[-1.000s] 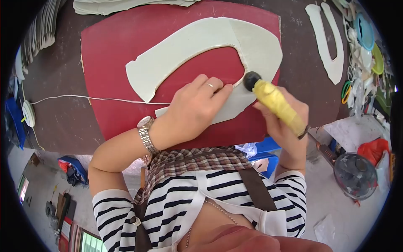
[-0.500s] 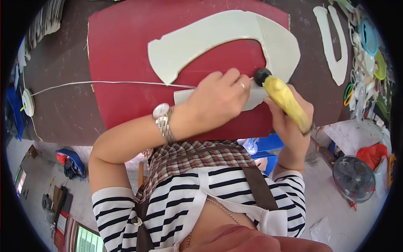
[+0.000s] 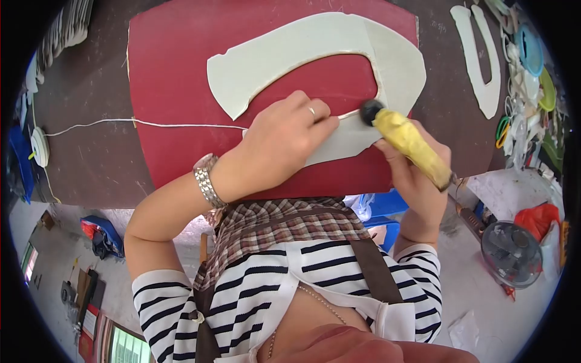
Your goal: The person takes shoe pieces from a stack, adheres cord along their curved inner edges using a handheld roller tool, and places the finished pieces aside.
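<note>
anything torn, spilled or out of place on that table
Nothing stands out: no spill or tear shows. The white cord runs untangled from its roll toward the left hand; the pale curved piece lies flat on the red board.

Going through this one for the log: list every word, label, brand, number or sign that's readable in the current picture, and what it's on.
No text reads with certainty.
Handwritten marks on the brown table: too faint and small to read.
Wristwatch: any dial markings are too small to read.
Yellow-wrapped tool: no lettering visible.
Pale curved piece: no lettering visible.
</note>
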Available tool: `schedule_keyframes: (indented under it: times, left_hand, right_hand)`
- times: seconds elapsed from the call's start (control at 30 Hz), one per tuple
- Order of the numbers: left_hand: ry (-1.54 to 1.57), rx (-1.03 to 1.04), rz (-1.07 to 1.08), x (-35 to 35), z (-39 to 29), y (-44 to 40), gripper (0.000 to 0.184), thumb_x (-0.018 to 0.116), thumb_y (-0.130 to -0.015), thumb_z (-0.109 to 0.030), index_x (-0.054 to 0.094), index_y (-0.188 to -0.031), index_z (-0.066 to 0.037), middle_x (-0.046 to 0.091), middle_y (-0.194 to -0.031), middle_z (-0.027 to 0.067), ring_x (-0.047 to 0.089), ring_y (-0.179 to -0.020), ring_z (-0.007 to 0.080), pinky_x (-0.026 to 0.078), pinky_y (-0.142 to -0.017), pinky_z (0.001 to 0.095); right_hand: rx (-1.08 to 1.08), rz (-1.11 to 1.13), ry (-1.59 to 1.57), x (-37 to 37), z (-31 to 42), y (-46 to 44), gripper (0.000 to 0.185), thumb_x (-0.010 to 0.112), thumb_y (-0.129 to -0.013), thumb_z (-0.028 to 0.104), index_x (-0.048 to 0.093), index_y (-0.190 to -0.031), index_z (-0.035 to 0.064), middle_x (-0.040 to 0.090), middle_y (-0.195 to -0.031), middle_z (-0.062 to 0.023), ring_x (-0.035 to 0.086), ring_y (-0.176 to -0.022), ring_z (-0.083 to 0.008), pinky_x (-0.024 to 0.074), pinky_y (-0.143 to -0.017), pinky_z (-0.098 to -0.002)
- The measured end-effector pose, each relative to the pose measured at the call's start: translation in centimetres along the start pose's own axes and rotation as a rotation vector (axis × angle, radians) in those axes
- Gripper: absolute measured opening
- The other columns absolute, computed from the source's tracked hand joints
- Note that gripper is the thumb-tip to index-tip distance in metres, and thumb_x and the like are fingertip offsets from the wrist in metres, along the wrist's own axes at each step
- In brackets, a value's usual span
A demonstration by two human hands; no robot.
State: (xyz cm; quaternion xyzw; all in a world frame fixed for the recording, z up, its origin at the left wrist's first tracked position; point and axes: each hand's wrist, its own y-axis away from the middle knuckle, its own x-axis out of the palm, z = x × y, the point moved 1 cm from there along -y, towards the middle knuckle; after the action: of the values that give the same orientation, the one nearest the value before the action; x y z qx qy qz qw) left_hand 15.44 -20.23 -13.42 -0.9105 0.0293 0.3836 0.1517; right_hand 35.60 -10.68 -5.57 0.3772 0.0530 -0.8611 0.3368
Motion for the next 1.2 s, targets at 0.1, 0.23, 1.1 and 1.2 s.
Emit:
schedule_keyframes:
  times: [0.1,0.23,1.1,1.2]
  left_hand:
    - [-0.129,0.054,-0.015,0.5,-0.6,0.4,0.04,0.067,-0.073,-0.004,0.07,-0.113,-0.001,0.062,-0.097,0.0068,0.058,-0.083,0.0233,0.052,-0.068,0.0341]
    - [-0.214,0.058,0.091,-0.4,-1.4,0.6,0.04,0.067,-0.073,-0.004,0.07,-0.114,0.0,0.061,-0.098,0.0076,0.058,-0.086,0.0232,0.052,-0.071,0.0334]
    - [-0.181,-0.034,-0.01,-2.1,0.2,6.2,0.042,0.066,-0.075,-0.011,0.066,-0.115,0.001,0.06,-0.105,0.008,0.058,-0.092,0.024,0.054,-0.074,0.0354]
    - [-0.159,-0.045,-0.029,-3.2,1.0,7.6,0.042,0.066,-0.075,-0.012,0.066,-0.115,0.001,0.06,-0.105,0.0078,0.058,-0.094,0.0241,0.054,-0.074,0.0354]
  right_hand:
    - [-0.019,-0.238,-0.212,0.5,-0.2,0.8,0.018,0.078,-0.084,0.004,0.07,-0.101,0.0007,0.07,-0.083,-0.0143,0.068,-0.067,-0.0272,0.0526,-0.065,-0.0284]
    - [-0.059,0.135,0.13,0.9,0.5,0.1,0.022,0.08,-0.082,0.003,0.069,-0.1,-0.0014,0.071,-0.083,-0.0127,0.072,-0.071,-0.0259,0.0548,-0.066,-0.0318]
    - [-0.45,0.073,0.058,4.5,4.2,-1.1,0.016,0.077,-0.086,0.008,0.067,-0.095,-0.0005,0.064,-0.075,-0.0127,0.062,-0.059,-0.0299,0.0482,-0.056,-0.0333]
    - [-0.272,0.257,0.201,5.1,4.7,-1.4,0.018,0.078,-0.086,0.01,0.067,-0.097,0.0004,0.065,-0.08,-0.014,0.063,-0.062,-0.0307,0.0484,-0.056,-0.0341]
